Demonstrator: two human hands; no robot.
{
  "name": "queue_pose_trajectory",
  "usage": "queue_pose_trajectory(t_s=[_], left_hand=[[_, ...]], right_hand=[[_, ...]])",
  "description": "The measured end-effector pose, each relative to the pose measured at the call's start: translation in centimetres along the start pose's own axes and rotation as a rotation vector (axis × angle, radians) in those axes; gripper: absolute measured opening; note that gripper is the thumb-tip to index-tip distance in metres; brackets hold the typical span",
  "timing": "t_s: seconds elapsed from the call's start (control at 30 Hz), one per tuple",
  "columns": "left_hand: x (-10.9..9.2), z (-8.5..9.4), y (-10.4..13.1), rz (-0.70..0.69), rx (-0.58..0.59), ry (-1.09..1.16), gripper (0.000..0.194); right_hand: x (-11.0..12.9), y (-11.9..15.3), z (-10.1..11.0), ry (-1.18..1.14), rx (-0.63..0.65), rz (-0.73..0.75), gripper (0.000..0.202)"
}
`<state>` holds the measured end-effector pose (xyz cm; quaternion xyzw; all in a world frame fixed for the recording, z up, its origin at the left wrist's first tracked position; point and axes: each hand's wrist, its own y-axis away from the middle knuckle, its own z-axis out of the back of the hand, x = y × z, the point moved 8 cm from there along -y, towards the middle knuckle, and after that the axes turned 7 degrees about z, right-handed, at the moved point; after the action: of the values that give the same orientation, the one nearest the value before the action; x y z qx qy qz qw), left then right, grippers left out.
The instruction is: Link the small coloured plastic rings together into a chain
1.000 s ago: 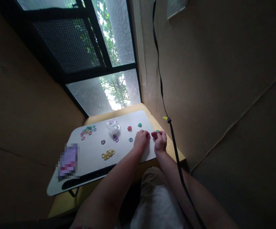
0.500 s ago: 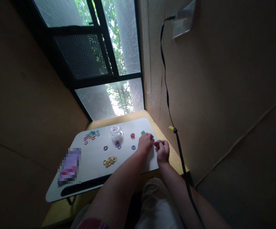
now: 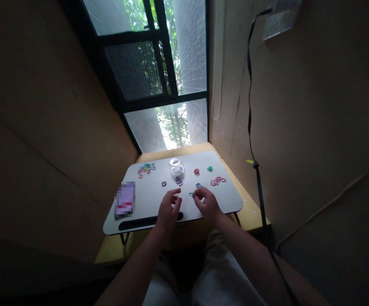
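Observation:
A green hair tie (image 3: 191,194) is pinched between the thumb and fingertips of my right hand (image 3: 207,203), just above the white lap table (image 3: 146,204). Opposite it, my left hand (image 3: 169,208) is open, thumb and fingers apart. It covers most of the yellow hair ties (image 3: 176,196), of which only a bit shows between its fingers. Ahead of my right hand lie blue hair ties (image 3: 198,185), a red cluster (image 3: 196,171) and a green cluster (image 3: 210,168). Purple hair ties (image 3: 178,181) and a dark one (image 3: 164,184) lie beyond my left hand.
A clear container (image 3: 177,168) stands near the middle back. Mixed hair ties (image 3: 146,168) lie at the back left, red ones (image 3: 218,181) at the right. A blurred purple packet (image 3: 125,199) is on the left. A black cable (image 3: 249,93) hangs down the right wall.
Both hands have moved from the table's right edge to its front middle, the right carrying the green hair tie. My left hand has opened. The red hair ties on the right are now uncovered.

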<state>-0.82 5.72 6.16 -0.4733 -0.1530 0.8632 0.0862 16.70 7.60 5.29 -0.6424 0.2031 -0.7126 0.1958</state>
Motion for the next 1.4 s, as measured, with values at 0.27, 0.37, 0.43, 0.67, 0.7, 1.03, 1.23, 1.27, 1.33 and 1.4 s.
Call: queue_pose_trajectory(t_s=[0.27,0.37,0.43,0.67,0.7,1.03,1.23,1.27,1.33,1.4], left_hand=[[1.1,1.1,0.4,0.016,0.042,-0.037,0.021],[1.2,1.3,0.3,0.008,0.057,-0.041,0.021],[1.4,1.3,0.3,0.008,0.075,-0.034,0.021],[3.3,1.3,0.3,0.114,0.056,0.076,0.019],[3.6,1.3,0.3,0.133,0.058,0.112,0.018],[4.6,1.2,0.5,0.209,0.008,0.037,0.012],[4.9,1.2,0.5,0.225,-0.018,-0.009,0.009],[4.9,1.2,0.5,0.229,-0.016,-0.006,0.009],[5.0,1.1,0.5,0.238,-0.014,-0.001,0.009],[5.0,1.1,0.5,0.244,-0.016,-0.009,0.009]], right_hand=[[-2.8,0.0,-7.1,0.005,0.186,-0.102,0.014],[-3.2,-0.4,-7.0,0.044,0.202,-0.100,0.016],[-3.1,-0.7,-6.9,0.080,0.196,-0.106,0.018],[-3.5,-0.6,-7.3,0.174,0.190,-0.098,0.020],[-3.5,-0.4,-7.3,0.179,0.192,-0.091,0.020],[-2.6,0.8,-7.7,0.085,0.341,-0.055,0.012],[-2.5,0.8,-7.9,0.045,0.364,-0.076,0.013],[-2.6,0.8,-7.9,0.048,0.361,-0.078,0.014],[-2.8,0.9,-7.9,0.054,0.353,-0.078,0.014],[-2.9,0.9,-7.8,0.062,0.348,-0.071,0.013]])
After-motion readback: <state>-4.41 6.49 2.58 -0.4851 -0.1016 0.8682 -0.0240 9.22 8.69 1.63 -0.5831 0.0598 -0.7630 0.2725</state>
